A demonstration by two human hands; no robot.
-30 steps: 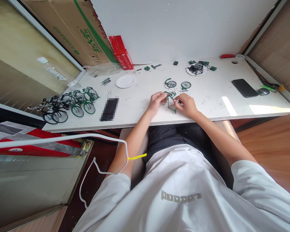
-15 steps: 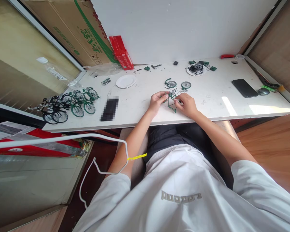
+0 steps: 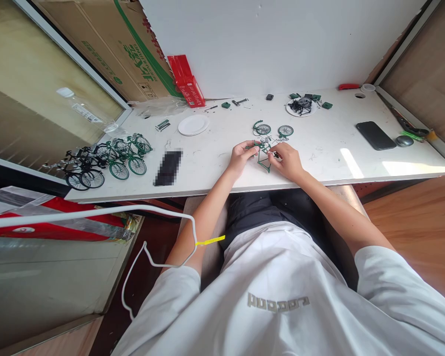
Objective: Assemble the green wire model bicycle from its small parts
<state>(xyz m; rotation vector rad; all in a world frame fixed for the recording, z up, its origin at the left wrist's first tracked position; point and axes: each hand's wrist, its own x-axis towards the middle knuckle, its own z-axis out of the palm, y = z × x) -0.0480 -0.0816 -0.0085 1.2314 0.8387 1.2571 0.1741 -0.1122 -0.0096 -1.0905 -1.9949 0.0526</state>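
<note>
Near the front of the table, a green model bicycle frame [image 3: 264,165] stands up between my hands. My left hand [image 3: 241,157] pinches its upper end with thumb and index finger. My right hand [image 3: 289,160] is closed at the frame's other side; the small part at its fingertips is too small to make out. Just beyond the fingers lie small loose metal parts [image 3: 266,140]. Behind these are a spoked wheel with a green mudguard [image 3: 262,129] and a second loose wheel [image 3: 285,131].
Several assembled model bicycles [image 3: 114,157] crowd the table's left end. A white plate [image 3: 193,125] and a red box [image 3: 193,93] are at the back left. Black parts fill another plate [image 3: 312,111]. A phone [image 3: 376,135] lies right. A white cable [image 3: 163,210] crosses the left foreground.
My left thumb and my right fingers have shifted slightly on the bicycle frame. The frame and everything else on the table stay where they were.
</note>
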